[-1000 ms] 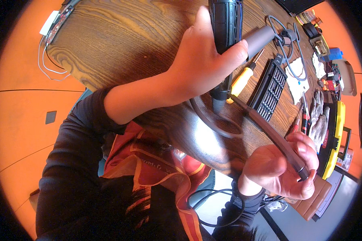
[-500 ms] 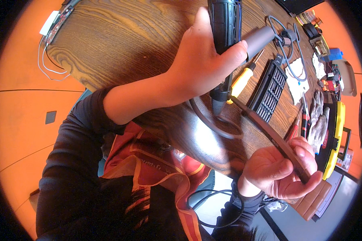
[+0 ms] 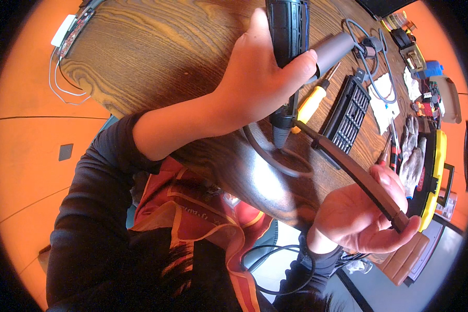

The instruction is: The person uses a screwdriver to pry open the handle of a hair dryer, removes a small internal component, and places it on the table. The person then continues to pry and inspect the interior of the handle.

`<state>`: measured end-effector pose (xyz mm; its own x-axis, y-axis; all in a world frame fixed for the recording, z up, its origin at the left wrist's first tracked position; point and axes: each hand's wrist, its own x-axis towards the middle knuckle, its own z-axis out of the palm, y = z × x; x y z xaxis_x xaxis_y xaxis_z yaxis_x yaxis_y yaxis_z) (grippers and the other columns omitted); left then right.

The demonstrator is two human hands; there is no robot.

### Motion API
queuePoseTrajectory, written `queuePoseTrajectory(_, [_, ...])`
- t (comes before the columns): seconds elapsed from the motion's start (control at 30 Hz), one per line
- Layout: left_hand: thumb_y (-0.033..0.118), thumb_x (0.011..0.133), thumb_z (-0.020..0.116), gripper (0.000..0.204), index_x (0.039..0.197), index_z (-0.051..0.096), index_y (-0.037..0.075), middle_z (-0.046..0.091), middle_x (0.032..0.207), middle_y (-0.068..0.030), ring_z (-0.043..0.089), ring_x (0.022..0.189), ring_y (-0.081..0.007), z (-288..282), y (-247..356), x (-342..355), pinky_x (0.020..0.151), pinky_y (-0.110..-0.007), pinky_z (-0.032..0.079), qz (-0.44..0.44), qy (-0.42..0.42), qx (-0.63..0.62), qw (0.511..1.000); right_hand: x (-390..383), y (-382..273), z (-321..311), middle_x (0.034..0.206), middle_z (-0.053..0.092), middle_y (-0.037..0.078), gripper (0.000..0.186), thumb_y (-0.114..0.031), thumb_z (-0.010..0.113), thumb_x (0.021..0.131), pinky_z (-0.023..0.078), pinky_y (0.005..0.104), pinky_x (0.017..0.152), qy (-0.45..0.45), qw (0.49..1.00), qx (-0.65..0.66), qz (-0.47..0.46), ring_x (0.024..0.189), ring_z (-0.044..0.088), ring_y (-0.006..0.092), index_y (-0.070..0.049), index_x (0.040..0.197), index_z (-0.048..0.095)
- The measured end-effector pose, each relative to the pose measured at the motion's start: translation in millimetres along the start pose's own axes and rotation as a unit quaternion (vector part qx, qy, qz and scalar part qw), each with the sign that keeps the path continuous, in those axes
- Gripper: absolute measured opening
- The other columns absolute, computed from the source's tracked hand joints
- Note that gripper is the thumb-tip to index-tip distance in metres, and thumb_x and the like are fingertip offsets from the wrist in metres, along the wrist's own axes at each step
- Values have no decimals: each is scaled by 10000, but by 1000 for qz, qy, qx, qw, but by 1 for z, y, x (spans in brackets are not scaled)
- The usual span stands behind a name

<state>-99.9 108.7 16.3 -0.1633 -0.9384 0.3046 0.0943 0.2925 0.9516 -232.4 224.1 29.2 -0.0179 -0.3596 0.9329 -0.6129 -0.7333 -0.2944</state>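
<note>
My left hand (image 3: 262, 86) is wrapped round a black corded appliance handle (image 3: 287, 31), whose inner side shows ribs and a blue wire. A tapered strain relief and a dark cord (image 3: 275, 161) come from its lower end. By my left thumb, a dark grey tube (image 3: 334, 53) juts to the right; whether it joins the handle I cannot tell. My right hand (image 3: 356, 216) supports a slim dark precision screwdriver (image 3: 361, 177) between loosely curled fingers, a fingertip at its butt. The screwdriver's tip meets the handle's side near the strain relief.
A yellow-handled screwdriver (image 3: 311, 106) and a black bit case (image 3: 348, 112) lie just right of the appliance. Farther right are a coiled grey cable (image 3: 387, 70), white paper (image 3: 384, 101), work gloves (image 3: 412, 153) and a yellow-black case (image 3: 438, 177). A circuit board (image 3: 77, 34) sits far left.
My right hand's fingers have spread and shifted along the screwdriver, the thumb side moving upward. The handle and my left hand have moved very slightly left.
</note>
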Motion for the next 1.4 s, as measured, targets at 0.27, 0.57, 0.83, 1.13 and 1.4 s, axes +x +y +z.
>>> queuePoseTrajectory(0.27, [159,738,634,384,949,371,-24,513,699,-98,551,630,-197,-1,-13,3,569,-315,445,91,9,52,994,3,0,-9,909,549,212,424,-169,439,900,504,385,704,-71,997,-16,-1,738,567,284,-119,1271,239])
queuePoseTrajectory(0.57, [184,731,647,346,861,399,-21,531,650,-116,580,596,-226,-3,-20,2,541,-334,452,121,13,95,988,-2,3,1,947,553,221,540,-134,448,895,508,373,744,29,998,33,-34,767,580,273,-157,1339,142])
queuePoseTrajectory(0.83, [182,730,643,338,859,404,-21,525,648,-122,577,606,-240,-2,-21,2,553,-340,449,130,20,94,987,-2,-2,5,973,546,224,440,-97,468,878,514,359,732,24,998,56,17,843,583,287,-141,1247,232])
queuePoseTrajectory(1.13, [116,761,600,456,1114,344,-18,485,812,-65,503,723,-141,-2,-10,0,652,-282,437,3,-15,-7,1000,1,0,1,921,542,209,537,-113,495,869,502,375,693,4,999,31,10,758,556,272,-90,1315,195])
queuePoseTrajectory(1.4, [108,763,600,446,1111,351,-18,487,817,-55,498,721,-131,0,-6,2,642,-274,435,53,3,-9,999,0,-5,6,903,557,231,431,-118,450,895,519,353,688,26,997,28,61,742,590,279,-149,1253,212])
